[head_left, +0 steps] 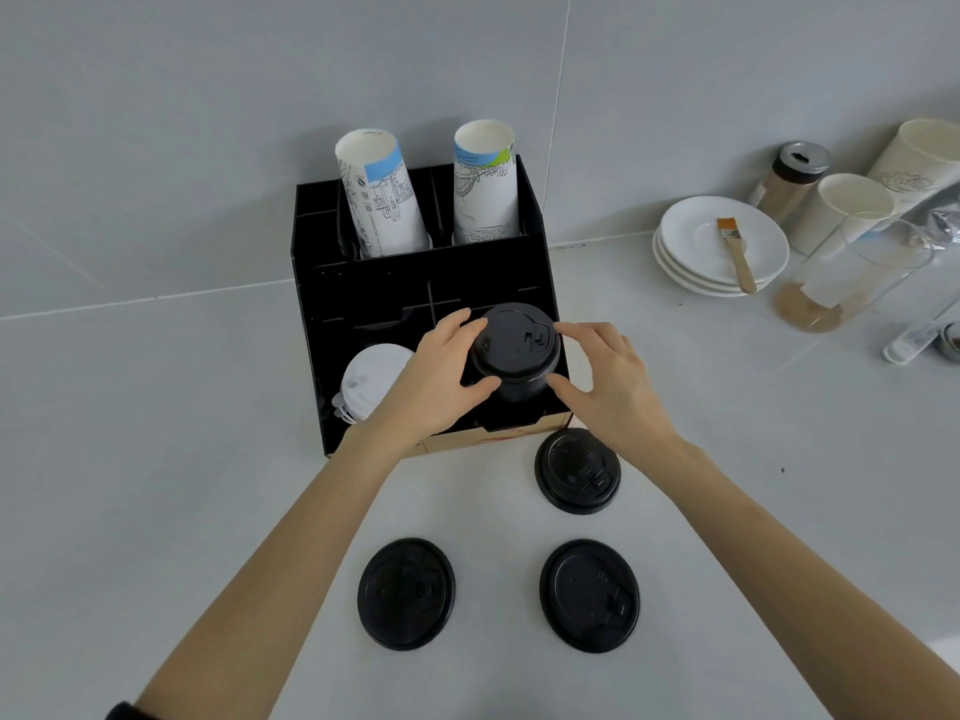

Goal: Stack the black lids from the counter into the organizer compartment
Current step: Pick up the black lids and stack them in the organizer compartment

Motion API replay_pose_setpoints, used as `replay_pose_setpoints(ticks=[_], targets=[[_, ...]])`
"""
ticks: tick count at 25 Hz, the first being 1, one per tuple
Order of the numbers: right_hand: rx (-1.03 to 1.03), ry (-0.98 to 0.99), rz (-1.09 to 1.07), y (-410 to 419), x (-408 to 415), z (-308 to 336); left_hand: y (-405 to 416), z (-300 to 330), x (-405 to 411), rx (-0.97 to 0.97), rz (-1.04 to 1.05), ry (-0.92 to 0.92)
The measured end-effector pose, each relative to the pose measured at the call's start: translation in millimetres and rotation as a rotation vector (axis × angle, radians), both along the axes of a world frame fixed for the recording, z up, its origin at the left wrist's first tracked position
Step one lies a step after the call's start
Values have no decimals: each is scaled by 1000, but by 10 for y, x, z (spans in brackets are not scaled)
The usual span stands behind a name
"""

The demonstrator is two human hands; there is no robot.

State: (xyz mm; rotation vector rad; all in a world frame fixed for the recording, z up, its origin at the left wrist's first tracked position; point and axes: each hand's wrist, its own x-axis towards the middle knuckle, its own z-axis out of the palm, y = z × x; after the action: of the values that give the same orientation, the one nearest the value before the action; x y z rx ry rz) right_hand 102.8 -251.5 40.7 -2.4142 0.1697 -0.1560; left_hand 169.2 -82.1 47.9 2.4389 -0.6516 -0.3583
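A black organizer point(363, 283) stands against the wall. In its front right compartment sits a stack of black lids point(514, 350). My left hand point(436, 376) grips the stack's left side, thumb under the rim. My right hand point(608, 381) touches its right side with fingers curved around it. Three more black lids lie flat on the counter: one just in front of the organizer point(577, 471), one at front left point(406, 593), one at front right point(589, 596). A stack of white lids point(371, 379) fills the front left compartment.
Two printed paper cup stacks point(382, 194) point(485, 181) stand in the organizer's back slots. At right are stacked white saucers point(691, 262) with a small brush point(736, 254), paper cups point(841, 205), a shaker jar point(792, 179) and a clear glass point(852, 272).
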Motion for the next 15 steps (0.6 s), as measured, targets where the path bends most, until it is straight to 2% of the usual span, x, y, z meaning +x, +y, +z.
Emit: replay_pose_setpoints(ticks=[3,5,9,15], targets=[[-2,40,21,-90,-170,-28,46,53,-215,-74,3,-66],[-9,70,38,-140,-300,-85,25,26,-414,-89,-53,-45],[20,144,28,-205,-529,-227,-65,-182,-713,-57,-129,46],[82,291,-5,-193,-753,-455,-158,-494,-879,96,-84,85]])
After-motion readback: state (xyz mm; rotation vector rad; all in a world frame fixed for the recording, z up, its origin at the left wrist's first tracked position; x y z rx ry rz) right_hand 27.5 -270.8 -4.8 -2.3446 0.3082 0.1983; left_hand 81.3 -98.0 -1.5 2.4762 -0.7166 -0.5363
